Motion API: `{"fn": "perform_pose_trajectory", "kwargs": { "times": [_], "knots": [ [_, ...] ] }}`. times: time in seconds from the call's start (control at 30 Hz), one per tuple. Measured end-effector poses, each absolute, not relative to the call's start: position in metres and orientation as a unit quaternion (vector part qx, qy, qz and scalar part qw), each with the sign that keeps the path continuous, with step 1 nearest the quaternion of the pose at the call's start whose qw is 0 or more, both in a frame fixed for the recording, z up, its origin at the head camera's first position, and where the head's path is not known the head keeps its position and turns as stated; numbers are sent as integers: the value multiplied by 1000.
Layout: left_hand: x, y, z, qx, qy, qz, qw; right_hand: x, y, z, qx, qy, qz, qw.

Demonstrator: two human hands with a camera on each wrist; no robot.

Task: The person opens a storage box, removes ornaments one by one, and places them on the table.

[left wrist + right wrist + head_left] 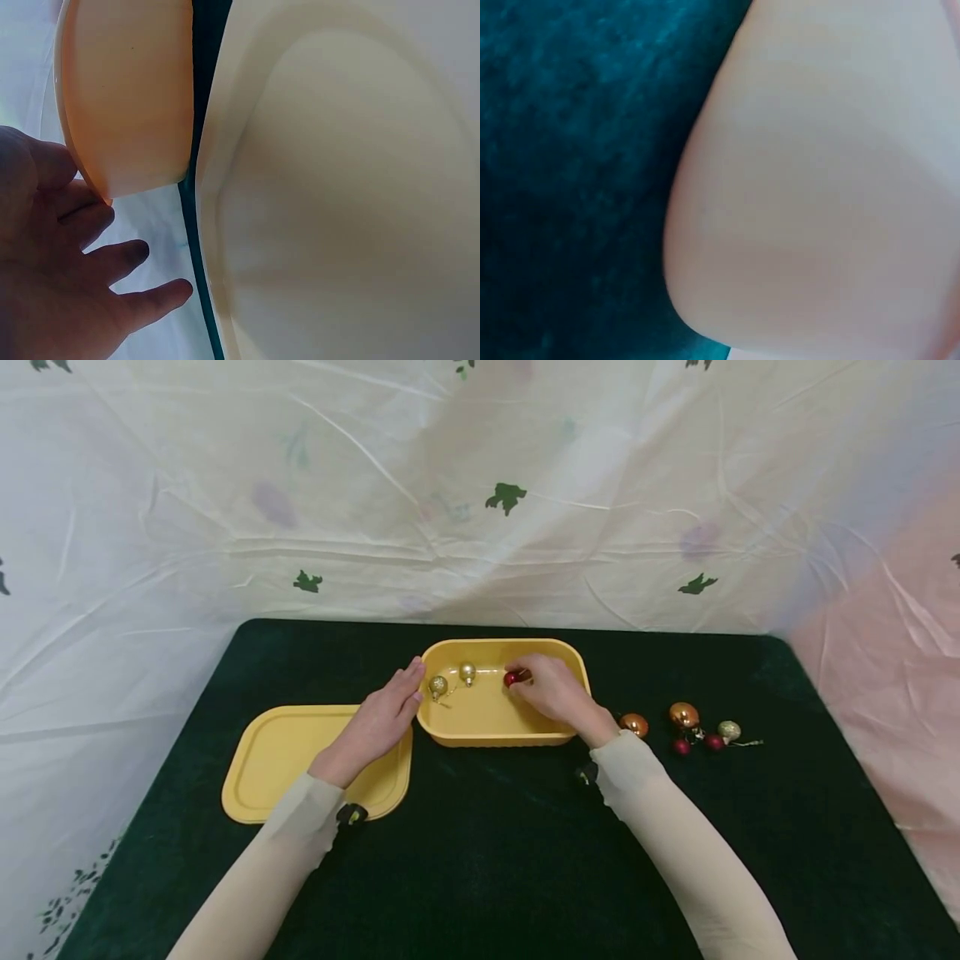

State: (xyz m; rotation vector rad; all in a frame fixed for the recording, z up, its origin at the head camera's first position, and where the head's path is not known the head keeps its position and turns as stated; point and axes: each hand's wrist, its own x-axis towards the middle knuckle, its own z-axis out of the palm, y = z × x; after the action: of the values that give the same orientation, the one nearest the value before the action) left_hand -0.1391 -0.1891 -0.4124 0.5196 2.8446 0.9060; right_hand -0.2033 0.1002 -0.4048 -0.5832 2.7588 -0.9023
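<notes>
Right hand (553, 687): its grip grasps a red bauble (511, 679), pinched at the fingertips; the right wrist view does not show these fingers.
Red bauble, place: within the yellow box's rim, just off the box's middle toward twelve o'clock; whether it touches the floor of the box cannot be told.
Key relation: the red bauble sits at nine to ten o'clock from the middle of the right hand, the nearer one; being round, its ball offers no long axis, while the yellow box (495, 717) runs lengthwise from nine to three o'clock.
Left hand (387, 708): its grip is released, fingers extended and touching the box rim at the nine o'clock end.
Gold baubles in the box: one (438, 686) near the nine o'clock end, another (468, 672) toward eleven o'clock, both at about nine o'clock from the red bauble.
Yellow lid (277, 752): flat on the surface (480, 860) at eight o'clock from the box, partly beneath the left forearm.
Loose baubles: between three and four o'clock from the box lie two copper baubles (683, 715), two small red baubles (715, 742) and a glittery gold bauble (729, 730); the right sleeve (637, 777) partly covers the nearer copper one.
</notes>
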Motion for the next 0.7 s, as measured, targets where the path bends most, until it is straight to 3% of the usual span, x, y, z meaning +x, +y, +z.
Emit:
{"fn": "perform_pose_trajectory", "kwargs": {
  "times": [0.7],
  "knots": [
    [-139,-191,-412,183,934,304,47,-170,126,-376,-179,907,-380,35]
  ]
}}
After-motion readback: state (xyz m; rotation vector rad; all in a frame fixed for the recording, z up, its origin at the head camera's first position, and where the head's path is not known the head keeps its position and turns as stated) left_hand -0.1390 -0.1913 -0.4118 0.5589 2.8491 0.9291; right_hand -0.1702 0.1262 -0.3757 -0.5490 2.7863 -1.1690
